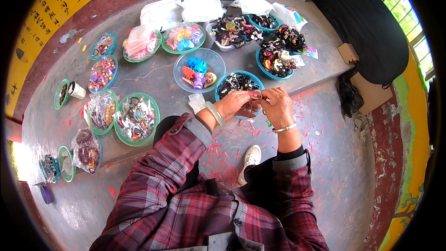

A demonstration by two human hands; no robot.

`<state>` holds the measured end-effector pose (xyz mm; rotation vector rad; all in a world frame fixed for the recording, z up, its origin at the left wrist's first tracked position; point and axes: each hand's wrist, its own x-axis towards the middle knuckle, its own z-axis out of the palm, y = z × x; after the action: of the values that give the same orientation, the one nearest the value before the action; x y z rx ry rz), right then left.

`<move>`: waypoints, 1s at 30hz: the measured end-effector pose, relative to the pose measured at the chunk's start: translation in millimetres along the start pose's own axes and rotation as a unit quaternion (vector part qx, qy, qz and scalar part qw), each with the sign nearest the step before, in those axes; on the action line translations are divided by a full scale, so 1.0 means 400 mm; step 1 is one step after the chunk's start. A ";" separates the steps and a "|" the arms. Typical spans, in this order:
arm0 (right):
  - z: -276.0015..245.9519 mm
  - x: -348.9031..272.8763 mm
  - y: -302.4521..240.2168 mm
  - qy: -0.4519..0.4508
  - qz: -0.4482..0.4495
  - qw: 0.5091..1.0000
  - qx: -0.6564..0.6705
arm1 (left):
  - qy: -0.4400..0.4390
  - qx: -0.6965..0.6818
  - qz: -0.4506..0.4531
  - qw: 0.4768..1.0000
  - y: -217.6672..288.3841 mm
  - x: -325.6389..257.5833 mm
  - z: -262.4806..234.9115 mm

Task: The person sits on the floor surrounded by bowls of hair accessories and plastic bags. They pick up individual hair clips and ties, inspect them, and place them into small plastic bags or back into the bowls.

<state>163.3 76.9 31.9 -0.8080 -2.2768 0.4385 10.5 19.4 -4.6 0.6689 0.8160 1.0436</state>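
My left hand (237, 104) and my right hand (278, 108) meet in front of me, fingertips pinched together on a small pinkish hair accessory (256, 94). Both hold it over the near rim of a blue bowl (223, 83) filled with dark hair ties. A pale bangle sits on my left wrist and a thin silver bracelet on my right. My plaid sleeves come up from the lower edge. How the small piece is shaped is hard to tell behind my fingers.
Several green and blue bowls of colourful hair accessories stand on a grey ledge, including a clear bowl (199, 69) with blue and orange clips and a green dish (137, 118) of packaged pieces. White plastic bags (162, 13) lie behind. My white shoe (251, 158) rests on the floor among red scraps.
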 end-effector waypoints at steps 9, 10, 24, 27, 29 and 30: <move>0.002 -0.005 -0.019 -0.072 0.102 0.991 -0.040 | -0.020 -0.020 0.020 0.999 -0.011 0.001 -0.010; 0.001 -0.004 -0.022 -0.084 0.115 0.989 -0.048 | -0.015 -0.016 0.017 1.000 -0.012 0.003 -0.010; 0.019 -0.014 0.038 -0.099 0.156 0.980 0.074 | -0.063 0.030 0.023 0.997 -0.002 0.002 -0.006; 0.016 -0.014 0.054 -0.113 0.176 0.971 0.119 | -0.063 0.049 0.028 0.996 -0.004 -0.001 0.000; 0.008 -0.015 0.063 -0.128 0.195 0.953 0.191 | -0.064 0.043 0.014 0.997 -0.013 0.007 -0.009; 0.000 -0.014 0.062 -0.138 0.210 0.936 0.246 | -0.062 0.043 0.013 0.997 -0.013 0.007 -0.011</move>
<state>177.2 91.7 16.8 -1.0086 -2.0776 1.3331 10.1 20.7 -12.0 0.8115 0.7476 0.9852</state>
